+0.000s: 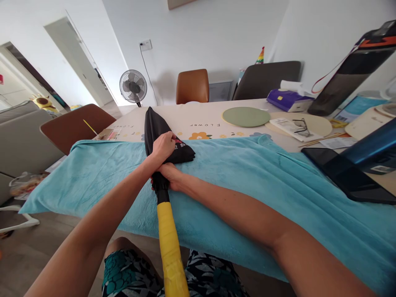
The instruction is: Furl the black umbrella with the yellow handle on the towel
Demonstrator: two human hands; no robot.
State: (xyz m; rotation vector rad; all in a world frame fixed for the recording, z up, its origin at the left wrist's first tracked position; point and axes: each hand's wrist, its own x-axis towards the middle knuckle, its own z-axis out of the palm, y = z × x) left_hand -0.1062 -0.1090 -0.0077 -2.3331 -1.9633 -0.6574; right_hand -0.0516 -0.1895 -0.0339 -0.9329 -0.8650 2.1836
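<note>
The black umbrella (162,194) was held in both hands, its canopy (155,128) reaching beyond them and its yellow handle (170,243) running back between the forearms. The canopy was grasped under the left hand (165,146), fingers curled; just nearer, its gathered base was encircled by the closed right hand (171,175), above the blue blanket (232,169)
</note>
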